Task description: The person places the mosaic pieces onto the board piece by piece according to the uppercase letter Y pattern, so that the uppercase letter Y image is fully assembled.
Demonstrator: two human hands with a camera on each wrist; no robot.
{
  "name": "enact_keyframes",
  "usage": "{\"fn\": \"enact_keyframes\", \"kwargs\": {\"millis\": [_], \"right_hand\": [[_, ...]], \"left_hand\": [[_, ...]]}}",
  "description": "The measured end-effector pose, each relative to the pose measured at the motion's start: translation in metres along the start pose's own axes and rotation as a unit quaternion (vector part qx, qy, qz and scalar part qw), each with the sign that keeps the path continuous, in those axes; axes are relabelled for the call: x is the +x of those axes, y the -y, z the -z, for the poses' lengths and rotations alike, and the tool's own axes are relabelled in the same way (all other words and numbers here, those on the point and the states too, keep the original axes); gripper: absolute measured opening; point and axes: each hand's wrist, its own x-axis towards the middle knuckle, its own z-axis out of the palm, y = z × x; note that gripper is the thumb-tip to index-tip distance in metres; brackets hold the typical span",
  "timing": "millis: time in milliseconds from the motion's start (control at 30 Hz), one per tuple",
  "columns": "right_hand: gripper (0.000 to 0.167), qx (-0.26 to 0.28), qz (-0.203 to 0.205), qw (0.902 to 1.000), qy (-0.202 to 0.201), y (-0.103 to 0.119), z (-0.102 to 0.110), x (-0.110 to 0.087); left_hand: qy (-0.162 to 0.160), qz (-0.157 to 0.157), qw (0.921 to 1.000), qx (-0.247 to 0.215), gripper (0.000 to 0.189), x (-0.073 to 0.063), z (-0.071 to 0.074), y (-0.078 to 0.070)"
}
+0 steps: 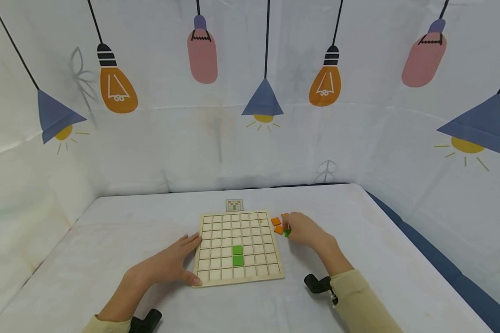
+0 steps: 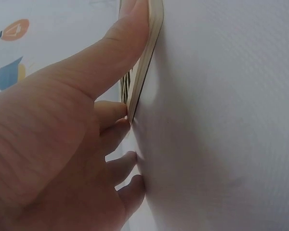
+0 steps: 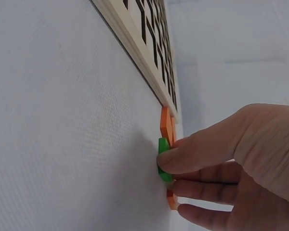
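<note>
A wooden grid board (image 1: 216, 276) lies on the table with two green square tiles, the upper tile (image 1: 237, 250) and the lower tile (image 1: 238, 261), set in neighbouring cells of one column. My left hand (image 1: 162, 264) rests along the board's left edge, thumb on the near corner and fingers spread. In the left wrist view the thumb (image 2: 120, 43) lies over the board's rim. Right of the board, my right hand (image 1: 303, 229) pinches a green tile (image 3: 164, 159) between thumb and fingers, low by the tabletop. Orange tiles (image 1: 278, 230) lie close beside it, partly hidden by the fingers.
A small printed pattern card (image 1: 234, 205) lies just beyond the board's far edge. The table (image 1: 121, 222) has a white cover, and a white curtain (image 1: 158, 152) with printed lamps hangs behind it. Dark blue fabric (image 1: 425, 249) shows past the table's right edge.
</note>
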Motion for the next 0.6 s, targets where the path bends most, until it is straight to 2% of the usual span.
{"fn": "enact_keyframes", "kwargs": {"millis": [400,600], "right_hand": [[0.012,-0.019,-0.005,0.9998,0.001,-0.0006,-0.0035,0.0008],[0.014,-0.039,0.006,0.9992,-0.002,0.0001,-0.0046,0.0011]], "left_hand": [[-0.001,-0.001,1.0,0.002,0.121,0.0017,-0.0014,0.0024],[-0.001,-0.003,1.0,-0.003,0.121,0.0029,-0.0018,0.0051]]}}
